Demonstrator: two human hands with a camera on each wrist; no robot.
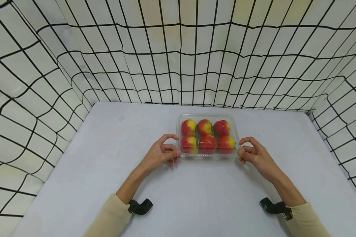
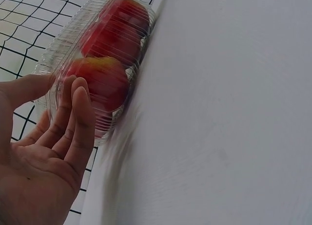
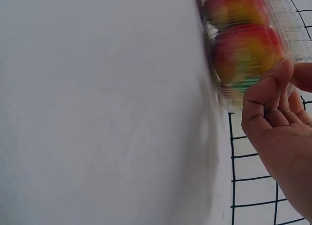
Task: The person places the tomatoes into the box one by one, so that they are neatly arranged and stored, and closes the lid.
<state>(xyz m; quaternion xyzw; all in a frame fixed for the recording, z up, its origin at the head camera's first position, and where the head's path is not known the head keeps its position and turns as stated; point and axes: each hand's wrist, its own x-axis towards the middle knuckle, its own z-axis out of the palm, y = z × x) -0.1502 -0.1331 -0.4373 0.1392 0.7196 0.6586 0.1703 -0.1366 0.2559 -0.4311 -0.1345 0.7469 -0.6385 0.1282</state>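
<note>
A clear plastic clamshell box (image 1: 209, 156) lies on the white table, with its lid over several red-and-yellow apples (image 1: 207, 144) set in two rows. My left hand (image 1: 163, 153) holds the box's left side, thumb and fingers at its rim. At the opposite end, my right hand (image 1: 253, 154) pinches the right edge near the front corner. The left wrist view shows the ridged clear wall (image 2: 63, 45) beside my left hand (image 2: 53, 137). Blurred apples (image 3: 246, 54) show through the plastic in the right wrist view, close to my right hand (image 3: 278, 113).
A black grid net (image 1: 195, 52) over white panels surrounds the back and both sides of the white table (image 1: 190, 197). Each forearm wears a beige sleeve (image 1: 111, 217) and a black wrist mount (image 1: 140, 207).
</note>
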